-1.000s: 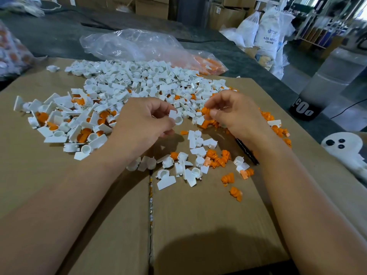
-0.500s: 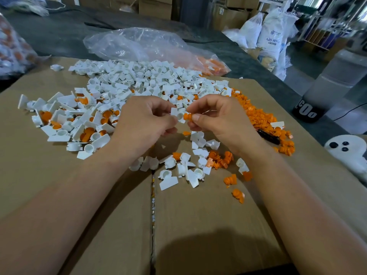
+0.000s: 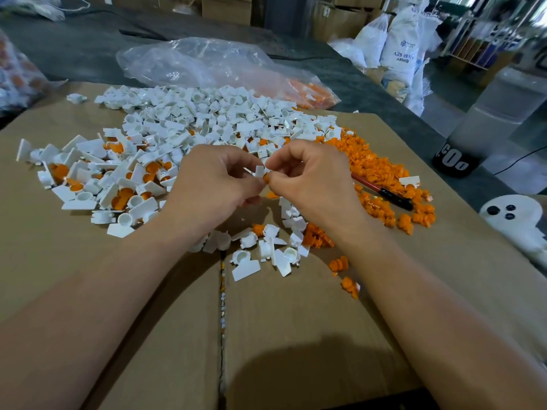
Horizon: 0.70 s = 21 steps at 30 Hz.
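My left hand (image 3: 213,184) pinches a small white plastic piece (image 3: 260,170) between thumb and fingers. My right hand (image 3: 313,179) pinches a small orange plug (image 3: 266,178) and holds it against the white piece, so the two hands meet over the cardboard. A big pile of white pieces (image 3: 207,119) lies behind my hands. To the left is a group of white pieces with orange plugs in them (image 3: 118,184). Loose orange plugs (image 3: 376,170) spread out on the right.
Everything lies on flattened cardboard (image 3: 296,335) with a seam down its middle. A few white and orange pieces (image 3: 266,247) sit just below my hands. A red and black pen (image 3: 384,192) lies among the orange plugs. A clear plastic bag (image 3: 207,63) lies behind the pile.
My right hand has come left from the orange pile with a plug and now meets my left hand, pressing the plug against the white piece.
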Tool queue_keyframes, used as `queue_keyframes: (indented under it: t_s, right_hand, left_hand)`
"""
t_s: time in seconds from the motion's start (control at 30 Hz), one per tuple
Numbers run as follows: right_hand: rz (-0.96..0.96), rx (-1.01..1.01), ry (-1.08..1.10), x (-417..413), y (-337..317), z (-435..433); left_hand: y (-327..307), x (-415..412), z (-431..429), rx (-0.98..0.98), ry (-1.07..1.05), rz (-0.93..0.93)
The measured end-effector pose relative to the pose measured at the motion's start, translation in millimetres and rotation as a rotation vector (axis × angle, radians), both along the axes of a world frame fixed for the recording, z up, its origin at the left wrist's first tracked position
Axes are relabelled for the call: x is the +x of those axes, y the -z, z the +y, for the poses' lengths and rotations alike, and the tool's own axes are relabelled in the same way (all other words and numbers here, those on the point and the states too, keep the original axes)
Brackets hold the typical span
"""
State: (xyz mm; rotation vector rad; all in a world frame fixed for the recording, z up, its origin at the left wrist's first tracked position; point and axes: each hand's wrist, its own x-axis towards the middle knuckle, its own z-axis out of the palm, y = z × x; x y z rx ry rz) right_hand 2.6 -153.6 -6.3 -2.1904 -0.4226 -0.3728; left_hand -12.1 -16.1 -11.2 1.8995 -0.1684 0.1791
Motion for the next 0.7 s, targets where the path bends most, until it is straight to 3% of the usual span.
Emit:
queue_keyframes:
  t_s: [0.23,0.7]
  right_hand:
    - [0.159,0.221,-0.2,0.6,-3.8,-8.4]
    - [0.134,0.249,-0.273,0.8,-4.5,-11.4]
  left_hand:
    - [-2.8,0.7,3.1,-0.138,-0.01,0.054]
    - [-7.2,1.5,4.9,-0.281,0.009,0.104]
